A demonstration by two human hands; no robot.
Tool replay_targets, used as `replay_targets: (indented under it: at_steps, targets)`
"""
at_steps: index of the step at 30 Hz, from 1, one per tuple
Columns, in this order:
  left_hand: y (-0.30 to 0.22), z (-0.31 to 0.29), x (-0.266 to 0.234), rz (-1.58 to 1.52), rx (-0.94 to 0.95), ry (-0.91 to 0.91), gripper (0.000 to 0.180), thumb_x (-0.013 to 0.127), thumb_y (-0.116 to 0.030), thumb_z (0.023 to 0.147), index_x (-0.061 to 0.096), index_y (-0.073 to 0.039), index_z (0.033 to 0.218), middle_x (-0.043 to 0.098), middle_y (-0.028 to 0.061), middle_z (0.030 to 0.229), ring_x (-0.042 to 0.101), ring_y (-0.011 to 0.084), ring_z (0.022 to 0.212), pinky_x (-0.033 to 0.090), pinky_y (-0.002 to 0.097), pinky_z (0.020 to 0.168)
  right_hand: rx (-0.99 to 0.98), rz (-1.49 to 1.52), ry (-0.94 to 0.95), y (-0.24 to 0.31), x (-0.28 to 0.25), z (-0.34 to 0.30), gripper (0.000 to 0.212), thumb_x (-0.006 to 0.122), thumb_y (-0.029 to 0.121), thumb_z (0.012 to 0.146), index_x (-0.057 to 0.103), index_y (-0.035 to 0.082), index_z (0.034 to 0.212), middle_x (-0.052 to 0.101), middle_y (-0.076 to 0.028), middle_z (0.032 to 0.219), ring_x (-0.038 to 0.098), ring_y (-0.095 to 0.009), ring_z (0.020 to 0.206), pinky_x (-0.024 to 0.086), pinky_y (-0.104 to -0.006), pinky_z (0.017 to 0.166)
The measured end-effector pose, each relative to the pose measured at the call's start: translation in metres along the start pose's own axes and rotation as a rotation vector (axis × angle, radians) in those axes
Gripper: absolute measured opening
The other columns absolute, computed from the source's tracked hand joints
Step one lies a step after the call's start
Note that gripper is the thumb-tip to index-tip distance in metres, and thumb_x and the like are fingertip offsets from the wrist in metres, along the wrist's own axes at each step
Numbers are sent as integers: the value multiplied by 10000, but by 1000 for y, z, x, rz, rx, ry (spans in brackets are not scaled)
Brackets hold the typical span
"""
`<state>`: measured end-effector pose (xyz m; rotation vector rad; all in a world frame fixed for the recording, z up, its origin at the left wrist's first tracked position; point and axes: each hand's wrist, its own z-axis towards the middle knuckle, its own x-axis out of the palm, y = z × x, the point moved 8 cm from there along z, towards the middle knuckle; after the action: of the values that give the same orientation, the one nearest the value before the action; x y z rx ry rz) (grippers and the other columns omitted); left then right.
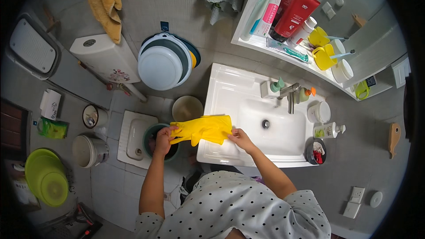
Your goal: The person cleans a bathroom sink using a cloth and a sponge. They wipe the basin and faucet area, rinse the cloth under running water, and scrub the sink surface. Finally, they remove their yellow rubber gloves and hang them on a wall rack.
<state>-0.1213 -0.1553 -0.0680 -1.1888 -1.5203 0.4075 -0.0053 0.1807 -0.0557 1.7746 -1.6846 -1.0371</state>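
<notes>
A yellow rubber glove (206,129) is stretched out sideways between my two hands, over the left edge of the white sink (248,150). Its finger end is pinched in my left hand (164,140), above a dark green bucket (172,152) on the floor. My right hand (241,140) grips the cuff end at the sink's near left part. Whether a second glove lies under the first I cannot tell. The bucket's contents are mostly hidden by my left hand.
A faucet (291,97), soap bottles and a dark cup (315,151) stand round the basin. Toiletries line the mirror shelf (283,48). At left are a squat toilet (137,137), a white bucket (90,150) and a beige bucket (187,108). Basins (161,66) hang on the wall.
</notes>
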Motion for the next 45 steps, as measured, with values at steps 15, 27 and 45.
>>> replay_targets:
  at_steps: [15,27,45]
  targets:
    - [-62,16,8,863,208,-176,266,508,43,783,562,-51,1025,598,170,1211,546,328,1158,409,391,1012,120,-7,-126,23,11,8,343,684,29,816,499,-10,1102,602,-110,942,621,-191,746,545,-305,598]
    - [70,-20,87,1044,302,114,407,683,-123,783,618,-82,1183,529,197,1309,524,373,1201,435,400,1006,-6,-534,-274,7,30,41,613,807,168,738,517,-47,1234,686,-115,1001,666,-224,888,523,-312,808]
    - [-66,-42,124,676,362,141,749,661,6,765,348,-57,1443,381,146,1481,366,271,1373,321,372,1098,-919,-698,380,211,102,-50,333,636,-8,778,575,75,1095,641,-214,922,641,-390,871,515,-398,744]
